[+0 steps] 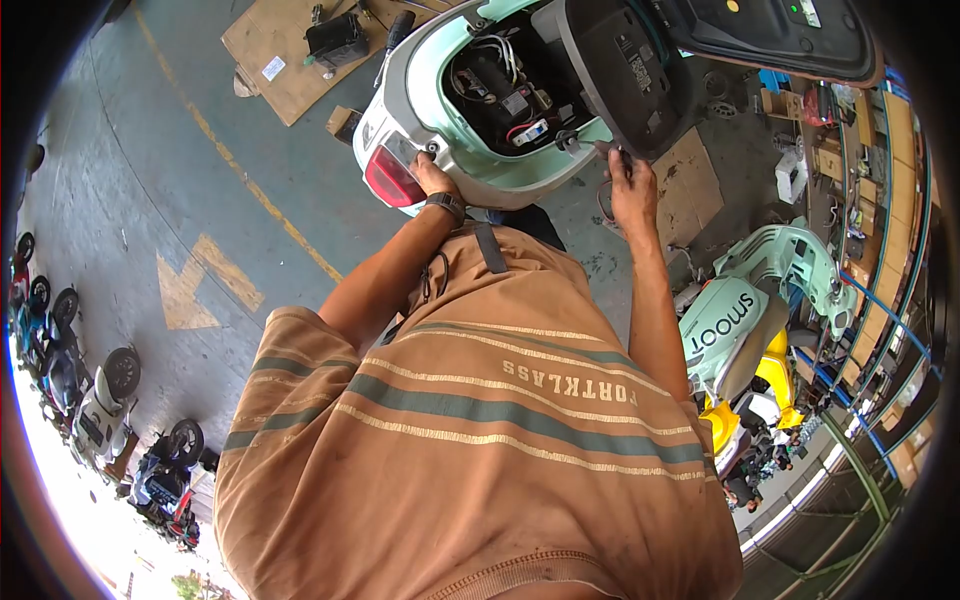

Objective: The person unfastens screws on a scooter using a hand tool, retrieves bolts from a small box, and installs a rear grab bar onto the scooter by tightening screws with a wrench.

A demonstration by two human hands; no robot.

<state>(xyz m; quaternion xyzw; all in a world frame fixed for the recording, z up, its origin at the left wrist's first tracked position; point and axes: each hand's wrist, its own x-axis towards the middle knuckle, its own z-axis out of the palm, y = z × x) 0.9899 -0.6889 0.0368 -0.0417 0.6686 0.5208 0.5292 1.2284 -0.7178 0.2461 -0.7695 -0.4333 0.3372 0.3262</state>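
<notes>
A mint-green scooter body (455, 160) lies across the top centre, its black compartment (505, 95) uncovered and showing wires and a battery. My left hand (434, 178), with a watch at the wrist, holds the body's edge beside the red tail light (391, 178); some of its fingers are hidden. Near the lower corner of a raised black panel (630, 75), my right hand (632, 188) has its fingers pinched together. What lies between those fingertips is too small and dark to tell.
Cardboard (290, 60) with a black part (337, 40) lies at the upper left. More cardboard (690, 190) is right of my right hand. Mint-green panels (720, 325) and yellow parts (776, 375) stand at the right, beside shelving (898, 200). Several motorcycles line the far left.
</notes>
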